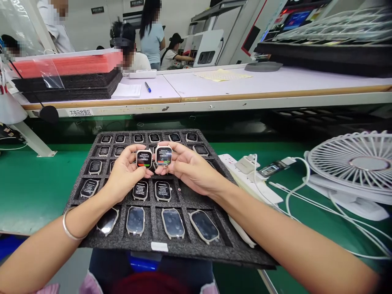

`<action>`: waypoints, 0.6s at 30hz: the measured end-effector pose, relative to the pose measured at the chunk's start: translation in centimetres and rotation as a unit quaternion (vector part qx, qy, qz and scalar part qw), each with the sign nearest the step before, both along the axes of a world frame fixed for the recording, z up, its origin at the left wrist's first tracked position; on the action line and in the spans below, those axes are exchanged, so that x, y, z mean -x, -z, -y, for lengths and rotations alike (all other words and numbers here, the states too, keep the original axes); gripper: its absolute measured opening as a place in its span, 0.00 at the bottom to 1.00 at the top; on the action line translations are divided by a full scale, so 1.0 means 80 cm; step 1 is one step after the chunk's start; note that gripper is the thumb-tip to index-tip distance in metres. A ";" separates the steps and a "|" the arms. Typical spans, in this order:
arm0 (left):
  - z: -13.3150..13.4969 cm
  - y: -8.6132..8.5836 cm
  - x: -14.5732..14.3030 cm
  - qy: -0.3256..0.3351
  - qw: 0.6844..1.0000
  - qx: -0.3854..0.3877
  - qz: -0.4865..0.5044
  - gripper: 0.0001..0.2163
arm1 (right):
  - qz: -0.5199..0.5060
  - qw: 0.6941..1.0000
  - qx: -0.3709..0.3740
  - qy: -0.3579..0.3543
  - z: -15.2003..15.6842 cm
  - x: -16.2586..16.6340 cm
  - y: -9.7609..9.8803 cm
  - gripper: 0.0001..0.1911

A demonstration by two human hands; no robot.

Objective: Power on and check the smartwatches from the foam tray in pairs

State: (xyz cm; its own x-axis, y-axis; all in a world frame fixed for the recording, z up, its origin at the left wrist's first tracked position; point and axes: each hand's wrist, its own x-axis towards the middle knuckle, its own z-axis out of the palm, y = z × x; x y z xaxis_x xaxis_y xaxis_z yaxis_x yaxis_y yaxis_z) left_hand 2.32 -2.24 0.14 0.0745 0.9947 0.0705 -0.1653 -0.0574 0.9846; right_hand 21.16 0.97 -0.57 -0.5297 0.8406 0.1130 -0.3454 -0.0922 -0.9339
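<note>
My left hand (130, 171) is closed on a smartwatch body (144, 159) without a strap, its lit screen showing text with a red and green bar. Right beside it, my right hand (186, 165) grips a second smartwatch body (164, 155) with a similar lit screen. Both are held over a black foam tray (147, 239) with square pockets. Several more watch bodies lie in the pockets; those in the rows farther back show white text, while the front row, such as one watch (173, 223), has dark screens. My hands and forearms hide part of the tray.
To the right stand a white power strip (245, 175) with chargers, loose white cables and a white fan (355, 163) on the green bench (21, 179). A raised shelf (183, 87) behind carries red and black foam (70, 77) and a blue pen (148, 87). Other people are beyond.
</note>
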 end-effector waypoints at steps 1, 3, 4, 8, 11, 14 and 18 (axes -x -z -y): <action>0.000 0.000 0.000 0.001 1.000 0.000 0.000 0.24 | 0.000 1.000 0.000 0.000 0.000 0.000 0.000 0.26; 0.000 0.001 0.000 0.002 1.000 -0.003 0.001 0.24 | -0.001 1.000 -0.003 0.000 0.000 0.000 -0.001 0.26; 0.000 0.001 0.000 0.002 1.000 -0.005 0.001 0.24 | -0.002 1.000 -0.004 0.000 0.000 0.000 0.000 0.26; 0.000 0.003 0.001 -0.001 1.000 -0.011 -0.003 0.24 | -0.005 1.000 -0.010 -0.001 -0.001 0.001 0.003 0.26; 0.000 0.004 0.000 -0.004 1.000 -0.015 -0.005 0.24 | -0.007 1.000 -0.017 -0.004 -0.002 0.002 0.005 0.25; -0.001 0.004 0.000 -0.005 1.000 -0.016 -0.004 0.24 | -0.008 1.000 -0.019 -0.006 -0.002 0.002 0.005 0.25; -0.001 0.003 -0.001 -0.010 1.000 -0.016 -0.004 0.23 | -0.011 1.000 -0.018 -0.010 -0.002 0.001 0.004 0.25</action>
State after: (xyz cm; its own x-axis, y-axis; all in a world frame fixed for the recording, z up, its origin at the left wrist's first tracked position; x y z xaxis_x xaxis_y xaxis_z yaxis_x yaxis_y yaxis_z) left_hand 2.37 -2.18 -0.14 0.0563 0.9932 0.1021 -0.1556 -0.0923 0.9835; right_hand 21.07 1.15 -0.92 -0.5431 0.8253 0.1549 -0.3648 -0.0657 -0.9287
